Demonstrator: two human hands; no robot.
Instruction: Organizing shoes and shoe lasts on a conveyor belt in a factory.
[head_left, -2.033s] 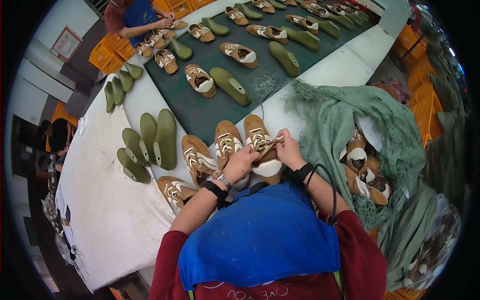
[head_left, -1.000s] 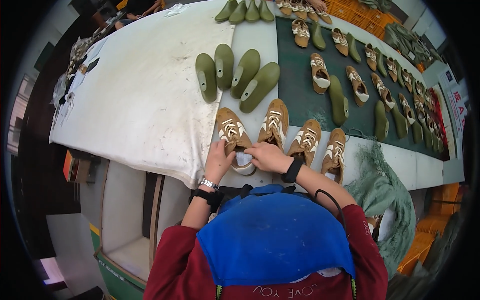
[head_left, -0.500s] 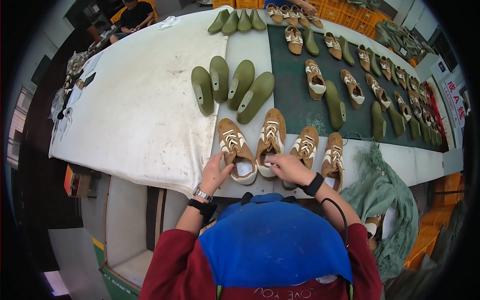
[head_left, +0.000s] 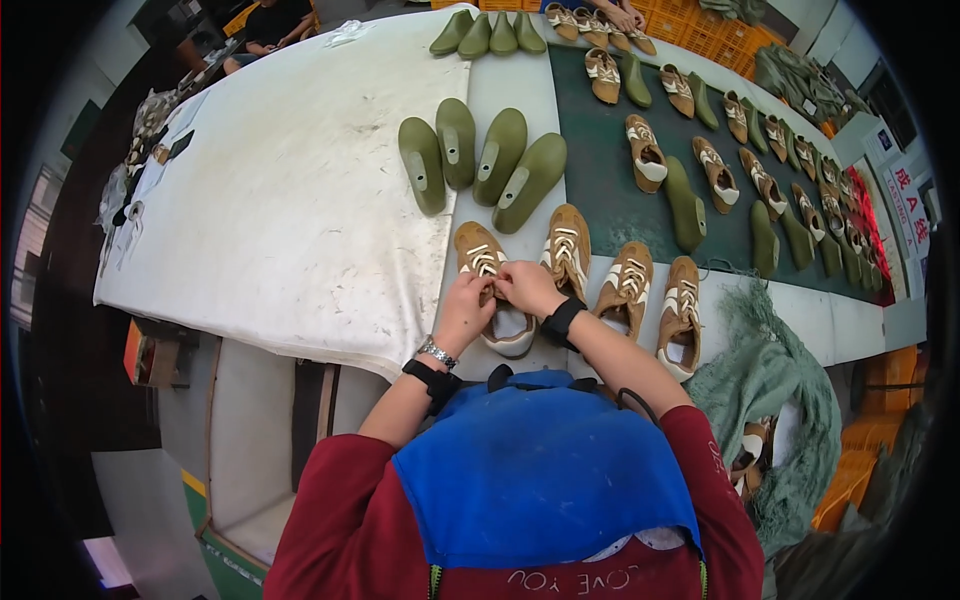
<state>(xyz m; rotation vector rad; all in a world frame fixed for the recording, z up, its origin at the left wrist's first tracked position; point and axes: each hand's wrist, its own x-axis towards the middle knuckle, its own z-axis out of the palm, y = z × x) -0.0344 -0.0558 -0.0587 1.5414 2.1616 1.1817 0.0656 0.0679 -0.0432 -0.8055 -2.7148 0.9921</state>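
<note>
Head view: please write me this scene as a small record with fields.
Hands: left hand and right hand, together at the laces; exact grip unclear
Item: brown-and-white shoe, heel toward person
To its right: three similar shoes
Beyond: four green shoe lasts
Beyond, right: green mat bearing shoes and lasts
Near right: green mesh cloth around more shoes

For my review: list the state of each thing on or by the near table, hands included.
Left hand: at the leftmost front sneaker's laces, grip unclear
Right hand: same laces, grip unclear
Leftmost front sneaker: upright, laced
Other three front sneakers: upright, laced
Nearer four green lasts: bare, grouped
White cloth: spread, marked
Green netting: bunched, parted over shoes
</note>
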